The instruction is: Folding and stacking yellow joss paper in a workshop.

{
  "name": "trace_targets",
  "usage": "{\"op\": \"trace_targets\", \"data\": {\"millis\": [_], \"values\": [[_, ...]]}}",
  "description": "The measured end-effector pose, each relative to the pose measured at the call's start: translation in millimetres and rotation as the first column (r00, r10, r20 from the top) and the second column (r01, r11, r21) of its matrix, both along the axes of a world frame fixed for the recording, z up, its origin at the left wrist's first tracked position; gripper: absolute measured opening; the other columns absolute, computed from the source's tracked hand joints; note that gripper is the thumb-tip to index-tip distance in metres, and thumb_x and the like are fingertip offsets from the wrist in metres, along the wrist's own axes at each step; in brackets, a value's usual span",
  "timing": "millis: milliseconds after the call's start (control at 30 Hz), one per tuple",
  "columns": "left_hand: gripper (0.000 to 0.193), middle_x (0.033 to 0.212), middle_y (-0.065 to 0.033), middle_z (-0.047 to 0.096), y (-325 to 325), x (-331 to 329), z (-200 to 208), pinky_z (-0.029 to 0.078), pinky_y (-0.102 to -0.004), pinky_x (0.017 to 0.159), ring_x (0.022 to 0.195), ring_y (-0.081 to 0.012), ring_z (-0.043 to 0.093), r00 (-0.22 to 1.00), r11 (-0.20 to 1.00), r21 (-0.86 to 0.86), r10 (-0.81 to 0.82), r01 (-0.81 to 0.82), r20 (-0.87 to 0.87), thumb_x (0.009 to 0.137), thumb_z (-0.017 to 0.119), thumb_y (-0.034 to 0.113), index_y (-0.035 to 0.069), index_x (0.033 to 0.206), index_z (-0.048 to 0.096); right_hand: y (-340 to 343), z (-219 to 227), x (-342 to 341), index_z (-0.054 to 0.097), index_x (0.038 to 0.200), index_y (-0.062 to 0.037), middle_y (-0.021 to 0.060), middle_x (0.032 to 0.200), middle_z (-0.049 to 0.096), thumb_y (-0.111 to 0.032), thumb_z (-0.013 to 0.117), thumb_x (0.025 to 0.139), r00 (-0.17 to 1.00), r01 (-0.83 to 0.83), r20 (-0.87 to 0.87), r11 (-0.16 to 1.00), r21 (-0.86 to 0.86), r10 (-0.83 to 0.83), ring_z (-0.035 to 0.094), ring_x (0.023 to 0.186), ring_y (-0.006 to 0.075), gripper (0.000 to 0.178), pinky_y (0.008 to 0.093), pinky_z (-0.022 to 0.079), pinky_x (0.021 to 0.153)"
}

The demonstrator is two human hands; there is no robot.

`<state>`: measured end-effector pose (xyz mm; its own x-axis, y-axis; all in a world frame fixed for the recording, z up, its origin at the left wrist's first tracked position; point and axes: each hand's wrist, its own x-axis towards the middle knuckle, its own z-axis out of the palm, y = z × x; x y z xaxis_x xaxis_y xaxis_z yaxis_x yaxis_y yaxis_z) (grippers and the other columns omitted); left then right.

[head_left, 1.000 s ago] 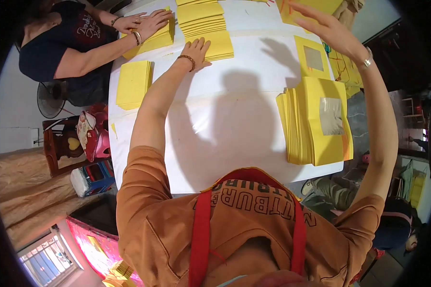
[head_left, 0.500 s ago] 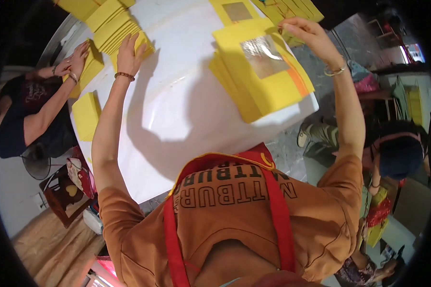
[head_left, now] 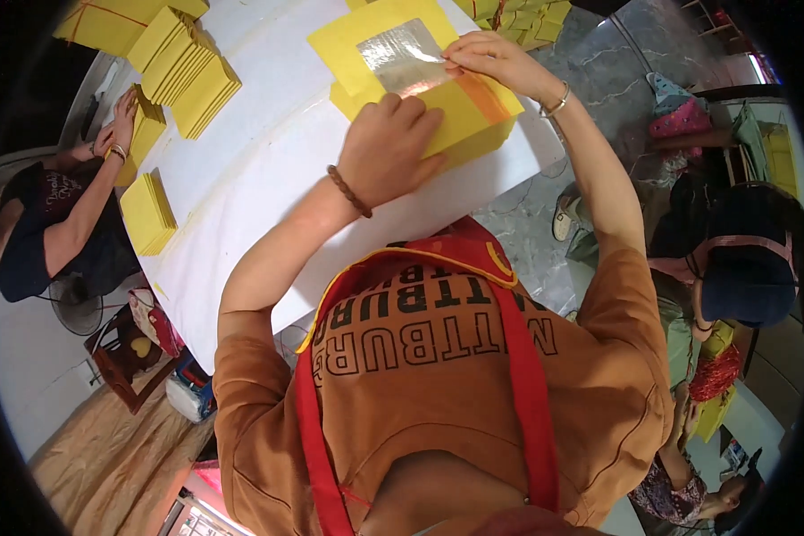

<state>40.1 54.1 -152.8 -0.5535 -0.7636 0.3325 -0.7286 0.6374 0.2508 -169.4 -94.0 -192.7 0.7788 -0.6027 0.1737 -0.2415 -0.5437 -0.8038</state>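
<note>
A stack of yellow paper [head_left: 478, 138] lies on the white-covered table in front of me. On its top sheet [head_left: 335, 45] are a shiny silver square [head_left: 400, 52] and an orange stripe [head_left: 484, 100]. My left hand [head_left: 389, 143] is closed at the near edge of the top sheet, fingers curled over it and fingertips partly hidden. At the right side of the silver square, my right hand [head_left: 500, 67] pinches the same sheet with thumb and fingers together. The sheet looks bent between the two hands.
Bundles of folded yellow paper [head_left: 174, 67] stand at the far left of the white table [head_left: 268, 188], with a smaller pile [head_left: 147, 214] nearer. A co-worker's hands [head_left: 121, 125] rest on another pile there. More yellow bundles [head_left: 531, 22] lie beyond the far right edge.
My left hand has left the bundle at the far left and come to the stack in front of me. My right hand has moved left and nearer along the top sheet.
</note>
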Motion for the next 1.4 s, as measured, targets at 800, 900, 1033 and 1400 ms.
{"op": "trace_targets", "data": {"millis": [800,900,1033,1400], "values": [[0.021,0.061,-0.0068,0.059,-11,5,17,0.043,-0.0252,0.054,0.055,-0.0106,0.051,0.849,0.793,0.573,0.437,-0.208,-0.296,0.086,0.056,0.019,-0.001,0.086,0.062,4,-35,3,0.065,0.085,0.001,0.0096,0.109,0.055,-0.037,0.019,0.097,0.915,-0.075,0.39,0.907,0.414,-0.102,0.048,0.103,0.0196,0.061,0.0295,0.034,0.094],[0.021,0.061,-0.006,0.059,-10,6,17,0.042,-0.0246,0.053,0.055,-0.0099,0.05,0.835,0.77,0.609,0.453,-0.19,-0.312,0.085,0.056,0.019,-0.001,0.085,0.062,6,-34,3,0.065,0.086,0.0008,0.0096,0.109,0.055,-0.037,0.018,0.097,0.908,-0.104,0.404,0.876,0.472,-0.109,0.047,0.104,0.0195,0.062,0.0291,0.033,0.095],[0.021,0.06,-0.0032,0.057,-11,10,15,0.04,-0.0232,0.052,0.056,-0.0075,0.048,0.81,0.706,0.693,0.487,-0.145,-0.326,0.084,0.057,0.019,-0.001,0.082,0.063,8,-32,3,0.064,0.091,0.0005,0.009,0.109,0.055,-0.037,0.017,0.097,0.921,-0.061,0.363,0.87,0.489,-0.139,0.047,0.104,0.0184,0.06,0.0284,0.032,0.096],[0.021,0.062,0.0031,0.053,-16,13,9,0.036,-0.0207,0.05,0.056,-0.0037,0.044,0.746,0.649,0.76,0.525,-0.04,-0.409,0.083,0.056,0.018,-0.001,0.079,0.064,6,-61,-4,0.053,0.114,-0.0061,0.0044,0.117,0.052,-0.041,0.016,0.097,0.913,0.021,0.336,0.85,0.526,-0.231,0.044,0.112,0.0145,0.054,0.0267,0.028,0.101]]}}
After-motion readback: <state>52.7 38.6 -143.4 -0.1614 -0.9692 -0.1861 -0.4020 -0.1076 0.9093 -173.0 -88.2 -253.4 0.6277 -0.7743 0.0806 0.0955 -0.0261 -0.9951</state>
